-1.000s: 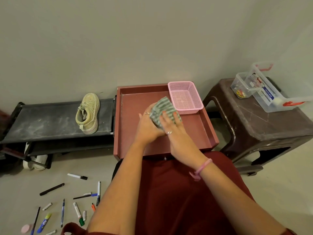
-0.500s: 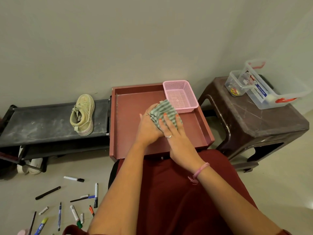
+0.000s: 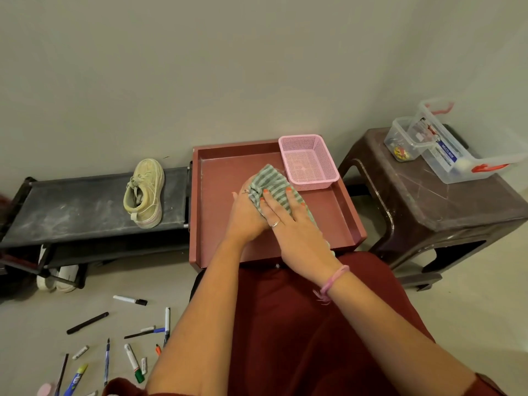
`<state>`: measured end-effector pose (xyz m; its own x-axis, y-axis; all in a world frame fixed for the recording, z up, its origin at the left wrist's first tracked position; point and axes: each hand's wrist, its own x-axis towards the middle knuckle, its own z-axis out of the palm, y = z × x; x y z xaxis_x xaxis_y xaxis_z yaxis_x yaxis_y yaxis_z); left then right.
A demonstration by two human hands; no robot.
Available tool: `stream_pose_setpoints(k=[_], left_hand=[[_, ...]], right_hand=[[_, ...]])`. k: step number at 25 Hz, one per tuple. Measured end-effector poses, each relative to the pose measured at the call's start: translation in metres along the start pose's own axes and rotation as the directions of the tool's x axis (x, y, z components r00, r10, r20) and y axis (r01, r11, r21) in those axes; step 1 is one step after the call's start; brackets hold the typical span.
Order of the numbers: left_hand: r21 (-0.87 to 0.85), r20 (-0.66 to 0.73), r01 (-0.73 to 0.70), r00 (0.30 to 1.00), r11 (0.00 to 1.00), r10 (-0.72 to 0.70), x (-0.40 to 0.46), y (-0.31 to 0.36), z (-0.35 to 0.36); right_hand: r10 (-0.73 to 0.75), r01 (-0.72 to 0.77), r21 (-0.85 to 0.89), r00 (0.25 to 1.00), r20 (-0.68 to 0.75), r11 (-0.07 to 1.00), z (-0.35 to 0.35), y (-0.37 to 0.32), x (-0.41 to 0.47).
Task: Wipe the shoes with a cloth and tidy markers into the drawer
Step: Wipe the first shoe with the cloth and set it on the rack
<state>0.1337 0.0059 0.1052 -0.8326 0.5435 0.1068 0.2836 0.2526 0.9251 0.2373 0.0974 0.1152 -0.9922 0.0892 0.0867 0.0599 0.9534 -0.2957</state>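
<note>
1. At the far left we are seeing the black shoe rack [image 3: 71, 207], with a pale green shoe [image 3: 145, 192] lying on its top shelf, its long axis running near to far. White shoes [image 3: 58, 277] are sitting under the rack on the floor.
2. In the near left we are looking at the markers [image 3: 131, 358] scattered on the floor, none of them in the drawer yet.
3. In the middle the red drawer [image 3: 217, 201] is standing open, and over it we are holding the striped cloth [image 3: 273, 184]. Our left hand [image 3: 247, 215] is gripping the bunched cloth from the left, fingers curled round it. Our right hand [image 3: 291, 227] is lying over the cloth with fingers fairly straight, pressing it rather than gripping.
4. A pink basket [image 3: 310, 164] is sitting in the drawer's far right corner, just beside the cloth.
5. At the right a brown stool [image 3: 434, 207] is carrying clear plastic boxes [image 3: 445, 150].
6. We are judging that the coming move turns on this: the green shoe lies well to the left of both hands, so our left hand is the nearer one, and a reach leftward would meet the shoe across its long side.
</note>
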Motion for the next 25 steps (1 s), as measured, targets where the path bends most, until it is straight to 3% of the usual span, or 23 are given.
stream_pose_setpoints(k=[1, 3, 7, 9, 12, 14, 16, 19, 22, 25], left_hand=[[0.007, -0.003, -0.008, 1.0, 1.0, 0.008, 0.001, 0.0, 0.0], [-0.05, -0.029, 0.03, 0.999, 0.998, -0.031, 0.002, 0.001, 0.0], [-0.109, -0.038, 0.105, 0.993, 0.989, -0.109, 0.0, -0.002, -0.001], [-0.099, -0.014, 0.107, 0.994, 0.989, -0.109, -0.002, -0.005, -0.001], [-0.099, 0.0, 0.1, 0.995, 0.99, -0.101, -0.003, -0.006, -0.001], [-0.092, 0.001, 0.074, 0.997, 0.993, -0.074, 0.0, -0.006, -0.002], [-0.068, 0.003, 0.057, 0.998, 0.996, -0.057, 0.0, -0.006, -0.003], [-0.116, -0.022, 0.102, 0.994, 0.988, -0.105, -0.004, -0.004, -0.002], [-0.094, -0.016, 0.091, 0.996, 0.991, -0.092, -0.009, -0.008, -0.005], [-0.044, -0.006, 0.073, 0.997, 0.996, -0.073, -0.011, -0.014, -0.009]], right_hand=[[-0.021, 0.021, -0.091, 1.0, -0.001, 0.996, 0.0, -0.003, 0.003], [0.019, -0.019, -0.101, 1.0, -0.003, 0.995, -0.007, -0.001, 0.019], [0.108, -0.124, 0.177, 0.989, 0.097, 0.976, -0.016, 0.007, 0.038], [0.161, -0.177, 0.273, 0.984, 0.079, 0.946, -0.015, 0.008, 0.034], [0.14, -0.137, 0.112, 0.99, -0.024, 0.984, -0.004, 0.0, 0.009], [0.057, -0.058, -0.075, 0.998, -0.022, 0.995, 0.004, -0.01, -0.005], [0.044, -0.043, -0.118, 0.999, 0.007, 0.992, 0.003, -0.01, 0.001], [0.071, -0.083, 0.111, 0.991, 0.11, 0.99, -0.013, 0.005, 0.033], [0.108, -0.201, 0.42, 0.966, 0.234, 0.885, -0.026, 0.021, 0.042], [0.091, -0.124, 0.341, 0.99, 0.111, 0.932, -0.008, 0.012, 0.013]])
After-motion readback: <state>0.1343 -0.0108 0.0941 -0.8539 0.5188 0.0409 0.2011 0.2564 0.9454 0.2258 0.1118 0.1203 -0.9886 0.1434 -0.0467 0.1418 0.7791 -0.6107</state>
